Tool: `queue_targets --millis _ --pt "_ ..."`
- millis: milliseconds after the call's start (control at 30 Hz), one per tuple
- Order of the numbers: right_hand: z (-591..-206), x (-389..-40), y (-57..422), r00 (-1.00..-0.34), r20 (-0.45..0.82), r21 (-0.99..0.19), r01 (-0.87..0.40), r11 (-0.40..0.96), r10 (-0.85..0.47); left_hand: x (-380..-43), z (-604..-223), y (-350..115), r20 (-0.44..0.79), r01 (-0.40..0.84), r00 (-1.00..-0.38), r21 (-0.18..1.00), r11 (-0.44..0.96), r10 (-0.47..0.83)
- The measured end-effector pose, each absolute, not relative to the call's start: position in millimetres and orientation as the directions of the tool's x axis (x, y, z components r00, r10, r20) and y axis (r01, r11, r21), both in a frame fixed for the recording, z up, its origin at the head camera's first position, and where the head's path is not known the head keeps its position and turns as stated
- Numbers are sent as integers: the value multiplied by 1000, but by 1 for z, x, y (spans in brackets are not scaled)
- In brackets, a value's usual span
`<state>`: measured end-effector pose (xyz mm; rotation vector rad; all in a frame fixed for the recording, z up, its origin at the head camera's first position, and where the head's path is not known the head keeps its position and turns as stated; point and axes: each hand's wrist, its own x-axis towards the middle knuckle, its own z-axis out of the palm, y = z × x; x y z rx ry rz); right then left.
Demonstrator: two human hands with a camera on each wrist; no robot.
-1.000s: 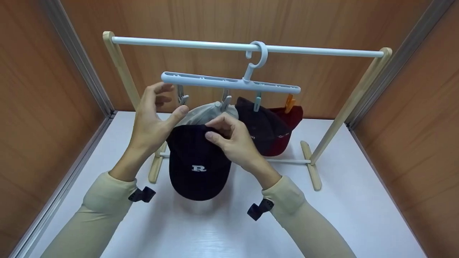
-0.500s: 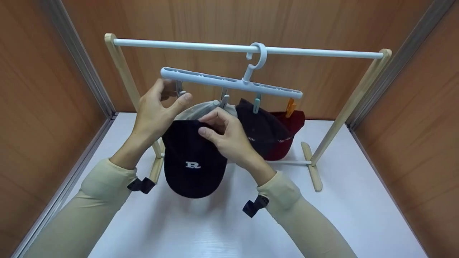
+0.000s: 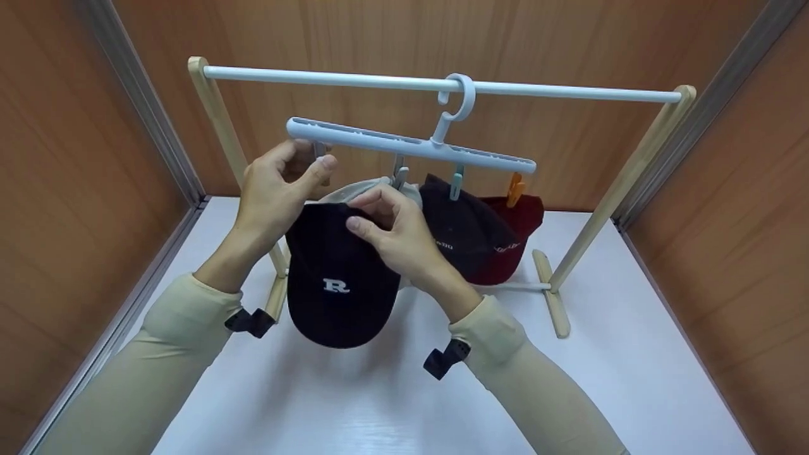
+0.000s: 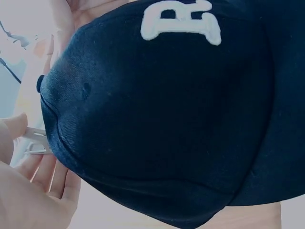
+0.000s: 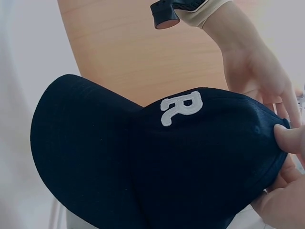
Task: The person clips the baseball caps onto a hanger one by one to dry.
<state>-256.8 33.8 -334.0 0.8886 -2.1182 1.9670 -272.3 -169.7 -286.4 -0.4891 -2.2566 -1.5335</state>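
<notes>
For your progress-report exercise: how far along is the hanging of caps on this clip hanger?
Done: three caps, grey, dark and red, hang from clips. In hand: the right hand holds the navy cap up while the left hand pinches the end clip. Left: clipping it.

The head camera looks forward and down from above at the whole rack on the white table, from a little way back. The left wrist camera sits very close under the dark cap, and the cap fills its view. The right wrist camera is close too, looking across the cap toward the wooden wall. All three see the cap with its white letter R
</notes>
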Motion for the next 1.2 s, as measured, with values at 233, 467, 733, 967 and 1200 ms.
queue_targets --millis 233,467,733,967,1200 --pt "-335 -260 35 -816 478 -864 -503 -9 -326 -270 -285 -170 470 473 -878 819 325 94" --pt "-337 -265 36 -809 492 -858 -513 -20 -322 -269 -286 -169 442 452 -891 855 253 101" --pt "-337 -266 36 -796 503 -851 -525 -29 -336 -268 -287 -169 435 445 -896 876 187 92" --pt "-339 -269 37 -778 523 -839 -542 -49 -348 -270 -287 -165 444 452 -891 886 103 94" --pt "-340 -272 37 -771 533 -834 -547 -68 -349 -269 -287 -165 442 449 -893 887 105 85"
